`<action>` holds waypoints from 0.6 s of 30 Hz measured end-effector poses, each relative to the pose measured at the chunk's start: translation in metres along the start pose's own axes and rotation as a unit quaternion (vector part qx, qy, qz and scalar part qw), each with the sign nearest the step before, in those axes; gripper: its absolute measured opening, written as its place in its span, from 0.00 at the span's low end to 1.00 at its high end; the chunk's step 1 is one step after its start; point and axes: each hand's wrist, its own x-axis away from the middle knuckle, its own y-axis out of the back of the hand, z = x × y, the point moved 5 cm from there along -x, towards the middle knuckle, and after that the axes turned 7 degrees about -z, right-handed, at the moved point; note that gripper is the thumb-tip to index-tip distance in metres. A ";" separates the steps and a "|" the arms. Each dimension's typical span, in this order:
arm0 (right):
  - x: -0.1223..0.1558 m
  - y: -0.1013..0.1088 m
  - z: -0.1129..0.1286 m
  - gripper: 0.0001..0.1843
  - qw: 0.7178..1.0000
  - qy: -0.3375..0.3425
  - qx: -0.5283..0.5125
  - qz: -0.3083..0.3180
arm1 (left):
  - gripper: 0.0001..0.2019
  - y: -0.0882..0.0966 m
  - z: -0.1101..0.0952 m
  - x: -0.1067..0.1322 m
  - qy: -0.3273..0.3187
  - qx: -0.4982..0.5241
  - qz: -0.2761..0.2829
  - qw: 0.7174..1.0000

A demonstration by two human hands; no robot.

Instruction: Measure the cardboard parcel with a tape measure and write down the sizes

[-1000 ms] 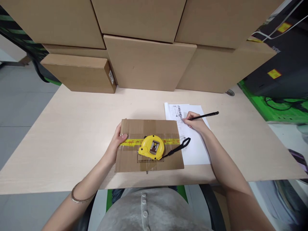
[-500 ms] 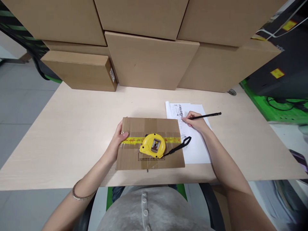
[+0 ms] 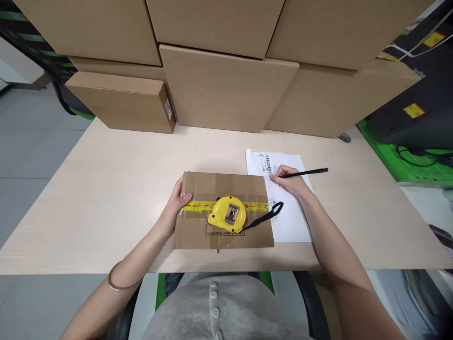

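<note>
A flat cardboard parcel (image 3: 198, 233) sealed with yellow tape lies on the light wooden table (image 3: 106, 189) in front of me. A yellow tape measure (image 3: 227, 214) with a black wrist strap (image 3: 267, 215) rests on top of it. My left hand (image 3: 176, 204) grips the parcel's left edge, thumb on top. My right hand (image 3: 288, 180) is closed on a black pen (image 3: 307, 173), its tip touching a printed white sheet (image 3: 290, 222) that lies just right of the parcel.
Several large cardboard boxes (image 3: 226, 87) are stacked along the table's far edge, a smaller one (image 3: 120, 101) at the left. Black equipment with yellow labels (image 3: 414, 104) stands on a green surface (image 3: 385, 148) at the right. A small grey round thing (image 3: 344, 137) lies by the boxes.
Only the view has shifted slightly; my hands, the parcel and the pen stay in the same places.
</note>
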 end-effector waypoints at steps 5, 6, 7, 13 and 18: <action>0.000 0.000 0.001 0.22 1.000 0.000 -0.002 0.000 | 0.42 0.001 0.002 -0.001 -0.005 0.003 0.005 1.000; 0.000 0.000 0.001 0.22 1.000 0.000 -0.002 0.001 | 0.42 0.001 0.002 -0.002 -0.005 0.003 0.005 1.000; 0.000 0.000 0.002 0.22 1.000 0.001 -0.002 0.000 | 0.42 0.001 0.003 -0.002 -0.005 0.003 0.006 1.000; 0.001 -0.001 0.002 0.22 1.000 0.002 -0.007 -0.001 | 0.41 0.001 0.001 0.000 0.000 0.005 0.004 1.000; 0.000 0.001 -0.002 0.22 1.000 0.005 -0.012 -0.009 | 0.40 0.000 -0.001 0.001 0.007 0.006 -0.004 1.000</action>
